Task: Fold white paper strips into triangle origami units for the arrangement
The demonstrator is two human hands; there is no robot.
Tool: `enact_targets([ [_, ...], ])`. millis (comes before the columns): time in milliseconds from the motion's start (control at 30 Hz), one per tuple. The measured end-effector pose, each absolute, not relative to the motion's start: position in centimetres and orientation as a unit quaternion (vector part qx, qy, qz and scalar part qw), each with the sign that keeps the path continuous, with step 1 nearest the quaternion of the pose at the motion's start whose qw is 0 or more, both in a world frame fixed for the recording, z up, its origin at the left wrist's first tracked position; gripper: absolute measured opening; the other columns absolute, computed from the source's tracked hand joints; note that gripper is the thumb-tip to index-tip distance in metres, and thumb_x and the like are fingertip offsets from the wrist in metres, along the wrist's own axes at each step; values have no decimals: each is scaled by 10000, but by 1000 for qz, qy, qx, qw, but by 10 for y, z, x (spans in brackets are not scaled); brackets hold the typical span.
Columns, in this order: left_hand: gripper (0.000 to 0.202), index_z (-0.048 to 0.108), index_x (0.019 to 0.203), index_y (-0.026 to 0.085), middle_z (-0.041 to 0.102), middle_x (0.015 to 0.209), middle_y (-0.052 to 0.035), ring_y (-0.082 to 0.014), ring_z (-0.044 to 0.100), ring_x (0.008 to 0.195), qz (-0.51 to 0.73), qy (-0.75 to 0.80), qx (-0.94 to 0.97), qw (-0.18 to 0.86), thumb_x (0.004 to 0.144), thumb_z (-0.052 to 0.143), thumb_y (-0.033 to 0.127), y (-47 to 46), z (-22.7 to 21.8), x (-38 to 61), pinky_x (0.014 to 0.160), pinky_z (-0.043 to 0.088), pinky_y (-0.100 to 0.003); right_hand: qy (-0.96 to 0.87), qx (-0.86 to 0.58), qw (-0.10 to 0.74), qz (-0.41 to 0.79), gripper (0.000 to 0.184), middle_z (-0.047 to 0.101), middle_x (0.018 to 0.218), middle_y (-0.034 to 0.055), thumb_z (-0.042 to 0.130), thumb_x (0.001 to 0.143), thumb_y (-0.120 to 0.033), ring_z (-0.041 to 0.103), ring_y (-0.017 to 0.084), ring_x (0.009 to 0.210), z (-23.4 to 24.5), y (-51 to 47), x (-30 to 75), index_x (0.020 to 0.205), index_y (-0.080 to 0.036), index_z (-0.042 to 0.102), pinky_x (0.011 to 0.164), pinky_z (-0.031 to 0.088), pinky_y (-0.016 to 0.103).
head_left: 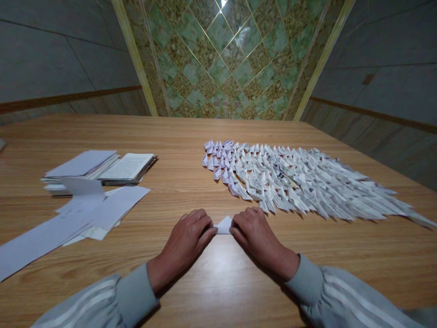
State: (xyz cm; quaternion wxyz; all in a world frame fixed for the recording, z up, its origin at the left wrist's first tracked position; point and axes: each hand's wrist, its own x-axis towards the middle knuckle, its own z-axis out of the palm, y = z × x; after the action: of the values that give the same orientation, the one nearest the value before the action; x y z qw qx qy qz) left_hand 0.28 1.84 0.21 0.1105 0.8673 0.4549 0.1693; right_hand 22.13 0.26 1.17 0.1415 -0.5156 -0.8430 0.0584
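A small piece of folded white paper [224, 225] lies between my hands near the middle of the table, its peak pointing away from me. My left hand [191, 234] is closed on its left end, thumb and fingers pinched together. On the other end, my right hand [254, 234] has its fingers curled in the same way. The fingers cover both ends of the paper, so only its middle shows. Beyond my right hand stand many folded paper boats [287, 177] in close rows, the leftmost ones pale purple and the others white with print.
Left of my hands lie loose paper sheets [92, 209], some overlapping. Behind them are a stack of pale paper [82, 164] and a printed stack [128, 167]. The wooden table [177, 136] runs back to a patterned green tile wall [225, 59].
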Motion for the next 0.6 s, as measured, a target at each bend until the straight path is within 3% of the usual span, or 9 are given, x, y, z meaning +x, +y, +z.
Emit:
enact_targets([
  [267, 220, 644, 784, 174, 637, 800, -50, -252, 595, 783, 158, 465, 863, 116, 970, 613, 288, 30, 0, 3, 705, 380, -348, -838, -525, 145, 42, 93, 704, 862, 48, 690, 932, -202, 564, 236, 872, 11, 2, 221, 855, -175, 647, 840, 297, 367],
  [600, 154, 633, 814, 188, 654, 819, -19, -214, 617, 788, 195, 467, 848, 159, 928, 658, 288, 31, 1, 4, 694, 423, -307, -839, -522, 151, 38, 82, 702, 855, 46, 696, 916, -173, 569, 234, 871, 7, 2, 222, 855, -173, 641, 865, 307, 372],
])
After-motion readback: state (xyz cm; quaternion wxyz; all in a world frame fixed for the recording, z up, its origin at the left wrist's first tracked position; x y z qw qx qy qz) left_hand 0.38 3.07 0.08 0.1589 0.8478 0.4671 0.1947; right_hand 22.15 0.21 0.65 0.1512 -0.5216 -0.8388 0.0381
